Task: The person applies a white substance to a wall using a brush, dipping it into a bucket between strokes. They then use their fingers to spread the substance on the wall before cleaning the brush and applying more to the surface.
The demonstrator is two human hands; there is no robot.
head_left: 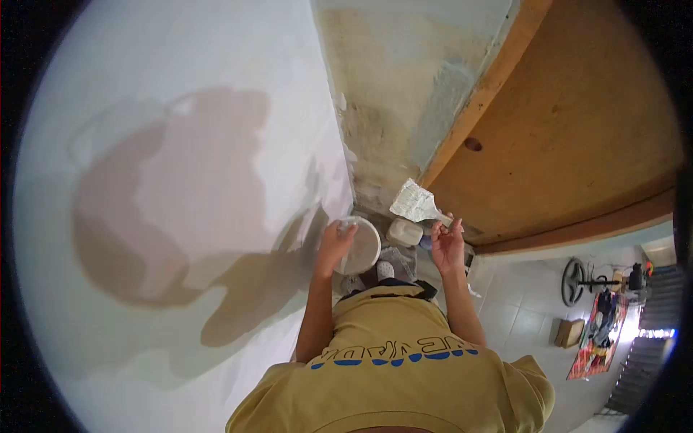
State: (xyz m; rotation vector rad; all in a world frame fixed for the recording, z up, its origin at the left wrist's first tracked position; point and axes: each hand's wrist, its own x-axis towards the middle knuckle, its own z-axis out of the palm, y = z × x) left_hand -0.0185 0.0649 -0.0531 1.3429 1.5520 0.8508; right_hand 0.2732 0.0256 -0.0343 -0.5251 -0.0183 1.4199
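My left hand (335,248) is closed on the rim of a white bucket (370,233), thumb over the edge. Pale grey-white material shows inside the bucket, though its depth is hard to judge. Between the fingers of my right hand (448,247) is the handle of a wide paintbrush (415,202). Whitish paint coats the brush head, which points up and left, in front of the wall corner. Bucket and brush are apart.
A white wall (180,58) rises at left, meeting a stained, patchy wall (382,86). A wooden door (570,123) stands at right. A pale container (405,232) sits on the floor. Farther right are a fan (574,281), a cardboard box (569,333) and a cluttered table.
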